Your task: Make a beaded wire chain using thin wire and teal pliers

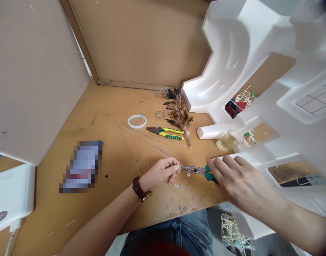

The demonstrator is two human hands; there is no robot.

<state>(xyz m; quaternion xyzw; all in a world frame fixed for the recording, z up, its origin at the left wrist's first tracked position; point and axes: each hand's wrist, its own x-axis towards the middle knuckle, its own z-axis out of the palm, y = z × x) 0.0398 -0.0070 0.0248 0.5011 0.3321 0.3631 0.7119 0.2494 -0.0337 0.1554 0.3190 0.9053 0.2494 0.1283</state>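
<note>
My left hand (166, 171), with a dark watch on its wrist, pinches a thin wire strung with beads (176, 185); the beads hang below the fingers. Teal-handled needle-nose pliers (196, 170) are in my right hand (239, 177), which is wrapped round the handles. The jaw tips meet the wire right at my left fingertips, and one clear bead hangs just under the jaws. Whether the jaws are fully closed is too small to tell. Beyond my hands lie yellow-and-green combination pliers (168, 132) and loose thin wires (141, 133) on the table.
A white tape ring (137, 121), a brown feather duster (177, 110) and a glass cup (229, 140) stand or lie farther back. White moulded foam (226, 67) rises at the right. To the left are a phone (83, 165) and a white device (15, 195) with a cable.
</note>
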